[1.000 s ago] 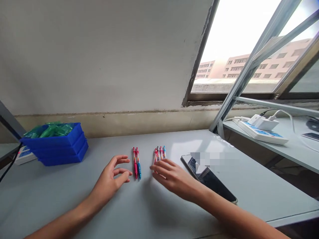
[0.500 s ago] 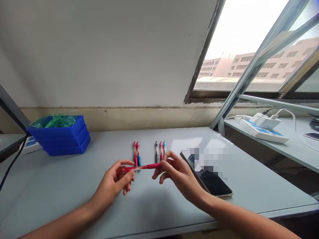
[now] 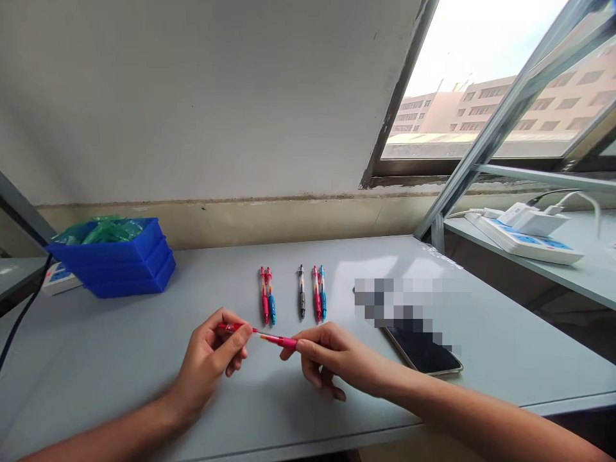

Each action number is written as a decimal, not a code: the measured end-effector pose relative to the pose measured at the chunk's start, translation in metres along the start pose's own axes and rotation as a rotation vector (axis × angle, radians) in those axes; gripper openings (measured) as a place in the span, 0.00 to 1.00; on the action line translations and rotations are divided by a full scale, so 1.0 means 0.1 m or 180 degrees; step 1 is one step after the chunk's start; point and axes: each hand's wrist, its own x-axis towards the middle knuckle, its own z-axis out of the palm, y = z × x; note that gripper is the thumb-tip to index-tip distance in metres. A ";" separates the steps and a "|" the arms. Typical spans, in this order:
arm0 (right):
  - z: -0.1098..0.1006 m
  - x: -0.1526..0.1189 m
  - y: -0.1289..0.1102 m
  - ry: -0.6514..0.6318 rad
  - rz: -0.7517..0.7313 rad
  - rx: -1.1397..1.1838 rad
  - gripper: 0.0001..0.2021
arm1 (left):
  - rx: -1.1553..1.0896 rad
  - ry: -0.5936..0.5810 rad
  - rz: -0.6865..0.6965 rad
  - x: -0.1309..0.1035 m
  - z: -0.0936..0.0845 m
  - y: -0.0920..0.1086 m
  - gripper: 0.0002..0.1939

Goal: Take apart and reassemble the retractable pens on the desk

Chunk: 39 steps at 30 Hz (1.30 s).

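Note:
Above the table, a red pen (image 3: 278, 339) is held level between my hands, with a thin pale section showing between its two red parts. My left hand (image 3: 210, 357) pinches the left part between thumb and fingers. The right end, a red grip, is pinched in my right hand (image 3: 339, 354), whose lower fingers hang loose. Just beyond lie a red pen (image 3: 264, 301) and a pen with red top and blue grip (image 3: 271, 303), side by side. To their right are a black pen (image 3: 301, 298), another red pen (image 3: 316, 299) and a blue pen (image 3: 323, 299).
A dark-screened phone (image 3: 421, 351) lies right of my right hand, partly blurred out. Stacked blue bins (image 3: 128, 260) with green plastic inside stand at the left. White power strips (image 3: 527, 240) sit on the right shelf and behind the bins. A metal post (image 3: 476, 154) rises at the right.
Both hands have come slightly left, and the held pen now tilts down to the right. Its thin middle section is clearer. The right-hand group of pens is no longer covered by my right hand.

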 end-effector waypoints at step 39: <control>-0.02 0.01 0.05 0.0234 0.0276 0.0544 0.14 | -0.0519 0.0004 -0.0205 0.02 -0.01 -0.03 0.03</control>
